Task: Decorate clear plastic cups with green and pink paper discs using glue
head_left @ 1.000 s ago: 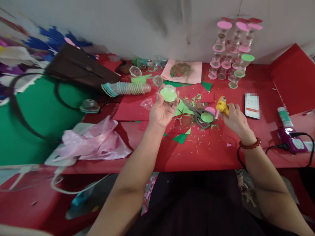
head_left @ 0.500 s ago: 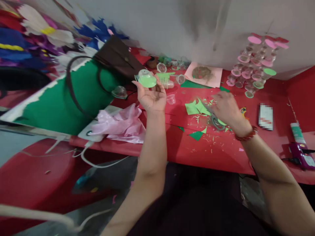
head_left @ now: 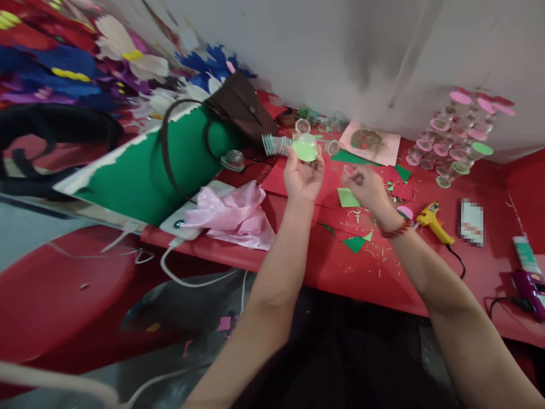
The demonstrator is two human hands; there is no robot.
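- Light green disc (head_left: 305, 150), clear cup directly behind it: in the left hand (head_left: 304, 177), palm up, thumb and fingers about the rim.
- Right hand (head_left: 365, 185): 4 o'clock of disc, fingers bent, blurred — cannot tell whether pinching anything.
- Stacked cups (head_left: 276, 145): 9 o'clock, near.
- Brown bag (head_left: 246, 107): 10 o'clock.
- Pink cloth (head_left: 232, 215): between 7 and 8 o'clock.
- Yellow glue gun (head_left: 434, 220): 4 o'clock — beyond right hand.

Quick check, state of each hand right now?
Left hand: palm up, fingers holding a light green disc.
Right hand: fingers bent and blurred; cannot tell whether it holds anything.
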